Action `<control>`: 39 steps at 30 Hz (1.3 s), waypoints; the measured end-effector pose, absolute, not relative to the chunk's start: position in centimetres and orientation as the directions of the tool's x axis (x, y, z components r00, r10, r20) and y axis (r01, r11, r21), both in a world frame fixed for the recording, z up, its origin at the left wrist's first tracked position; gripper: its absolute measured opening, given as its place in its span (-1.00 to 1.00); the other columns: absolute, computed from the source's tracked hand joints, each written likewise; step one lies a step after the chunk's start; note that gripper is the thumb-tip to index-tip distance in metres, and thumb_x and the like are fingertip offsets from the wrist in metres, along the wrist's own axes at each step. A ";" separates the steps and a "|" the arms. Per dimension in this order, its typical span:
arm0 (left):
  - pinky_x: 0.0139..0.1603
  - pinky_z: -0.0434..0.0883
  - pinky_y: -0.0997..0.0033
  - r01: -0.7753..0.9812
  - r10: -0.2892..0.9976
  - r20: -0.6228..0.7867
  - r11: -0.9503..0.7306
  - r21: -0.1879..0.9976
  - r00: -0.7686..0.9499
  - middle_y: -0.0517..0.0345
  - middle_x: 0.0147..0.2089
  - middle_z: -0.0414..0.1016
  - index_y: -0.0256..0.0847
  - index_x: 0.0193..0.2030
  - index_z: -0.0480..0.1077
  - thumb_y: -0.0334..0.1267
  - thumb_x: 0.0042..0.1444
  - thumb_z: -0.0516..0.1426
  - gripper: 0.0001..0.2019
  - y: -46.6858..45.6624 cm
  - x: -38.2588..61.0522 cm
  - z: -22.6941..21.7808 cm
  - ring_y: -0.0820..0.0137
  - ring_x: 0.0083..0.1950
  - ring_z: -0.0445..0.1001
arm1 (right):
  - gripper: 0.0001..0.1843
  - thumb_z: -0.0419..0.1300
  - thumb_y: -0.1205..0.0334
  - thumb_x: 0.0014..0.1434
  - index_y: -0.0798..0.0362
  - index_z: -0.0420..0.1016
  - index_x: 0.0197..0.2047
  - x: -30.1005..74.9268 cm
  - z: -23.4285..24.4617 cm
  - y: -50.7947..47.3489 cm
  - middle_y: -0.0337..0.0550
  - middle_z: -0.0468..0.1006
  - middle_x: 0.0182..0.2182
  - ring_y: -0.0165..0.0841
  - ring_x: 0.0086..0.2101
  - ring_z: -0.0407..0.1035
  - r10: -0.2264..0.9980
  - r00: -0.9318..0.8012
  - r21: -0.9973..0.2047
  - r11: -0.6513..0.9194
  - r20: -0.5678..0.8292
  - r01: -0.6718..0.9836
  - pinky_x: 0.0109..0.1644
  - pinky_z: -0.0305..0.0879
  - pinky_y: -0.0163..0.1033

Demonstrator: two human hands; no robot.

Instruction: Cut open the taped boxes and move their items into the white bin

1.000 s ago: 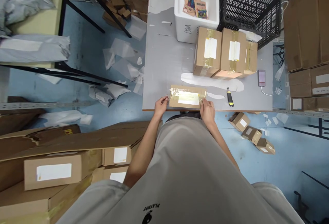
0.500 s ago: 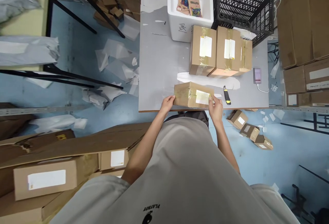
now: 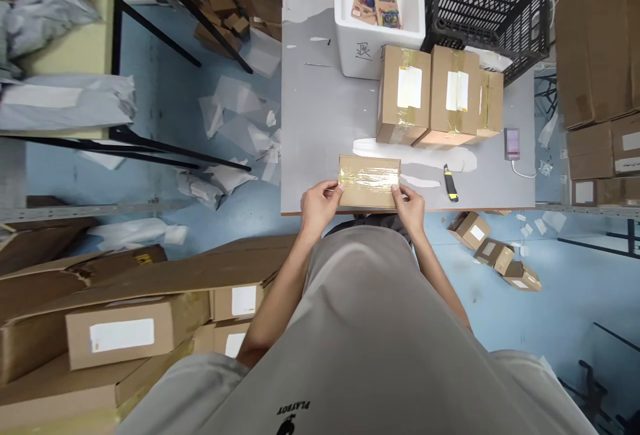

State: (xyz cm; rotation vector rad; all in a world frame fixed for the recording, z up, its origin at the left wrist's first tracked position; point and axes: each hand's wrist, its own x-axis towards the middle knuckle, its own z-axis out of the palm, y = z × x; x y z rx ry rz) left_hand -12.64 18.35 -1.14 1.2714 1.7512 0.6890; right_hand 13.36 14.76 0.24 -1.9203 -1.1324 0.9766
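Note:
A small cardboard box lies between my hands at the table's front edge, with a shiny strip of clear tape along its upward face. My left hand grips its left end, thumb on top. At the right end, my right hand pinches the box the same way. To the right of it on the table is a black and yellow utility knife. White torn patches show on the tabletop behind and beside the box.
Taped cardboard boxes with white labels stand at the back right of the grey table. Behind them are a white bin holding colourful packs and a black crate. A phone on a cable lies far right. Opened boxes litter the floor.
The box has been turned over in my hands: its white label faced up before, and now a taped face does. My right hand has moved slightly left, and the view has shifted a little.

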 end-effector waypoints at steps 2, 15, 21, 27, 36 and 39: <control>0.13 0.60 0.16 0.541 0.934 -0.324 0.352 0.764 -0.151 -0.05 0.01 0.83 -0.17 -0.01 0.79 0.02 0.35 0.31 -0.67 18.3 -13.2 -1.1 0.03 0.01 0.77 | -0.17 0.23 -0.52 0.36 0.10 0.85 0.12 12.5 -1.1 14.7 0.09 0.84 0.07 0.06 0.07 0.69 0.908 0.289 -0.846 -0.397 -0.304 0.355 0.22 0.59 0.07; 0.31 0.62 0.06 0.114 0.840 -0.543 0.540 0.834 -0.007 -0.22 0.15 0.79 -0.26 0.07 0.72 0.47 0.25 0.26 -0.26 18.2 -15.1 -6.0 0.02 0.17 0.74 | -0.18 0.34 -0.56 0.20 0.07 0.84 0.02 14.8 -2.9 14.2 0.06 0.83 0.10 0.08 0.18 0.65 0.885 0.249 -0.882 -0.440 -0.394 0.169 0.33 0.57 0.09; 0.46 0.51 -0.01 0.138 0.742 -0.670 0.666 0.733 -0.019 -0.18 0.23 0.76 -0.20 -0.05 0.69 0.26 0.09 0.43 -0.45 19.1 -13.5 -9.4 -0.05 0.36 0.64 | -0.09 0.26 -0.50 0.25 0.19 0.75 0.22 18.3 -1.2 12.4 0.30 0.73 0.26 0.08 0.24 0.62 0.793 0.569 -0.846 -0.444 -0.218 0.296 0.36 0.53 0.16; 0.35 0.57 0.04 0.123 0.721 -0.692 0.686 0.718 0.019 -0.14 0.04 0.79 -0.21 -0.19 0.62 0.24 0.03 0.45 -0.48 19.8 -10.8 -10.8 0.01 0.25 0.68 | -0.31 0.21 -0.32 0.45 0.06 0.75 0.29 17.6 2.9 12.0 0.17 0.72 0.30 0.01 0.32 0.57 0.849 0.526 -0.855 -0.311 -0.053 0.416 0.40 0.52 0.17; 0.30 0.59 0.12 0.048 0.712 -0.702 0.701 0.712 0.025 -0.19 0.12 0.78 -0.26 -0.15 0.65 0.17 0.01 0.48 -0.49 19.7 -10.0 -10.1 0.08 0.21 0.70 | -0.10 0.35 -0.45 0.31 0.11 0.66 0.40 15.3 2.0 12.1 0.23 0.62 0.40 0.07 0.34 0.55 0.880 0.433 -0.842 -0.375 -0.194 0.387 0.48 0.49 0.23; 0.32 0.60 0.10 0.001 0.739 -0.673 0.673 0.739 -0.028 -0.17 0.14 0.78 -0.26 -0.10 0.68 0.11 0.01 0.50 -0.51 19.2 -10.6 -9.2 0.06 0.22 0.70 | -0.09 0.35 -0.45 0.32 0.10 0.63 0.44 16.0 1.4 12.2 0.21 0.59 0.44 0.05 0.37 0.52 0.877 0.439 -0.852 -0.375 -0.197 0.365 0.53 0.44 0.24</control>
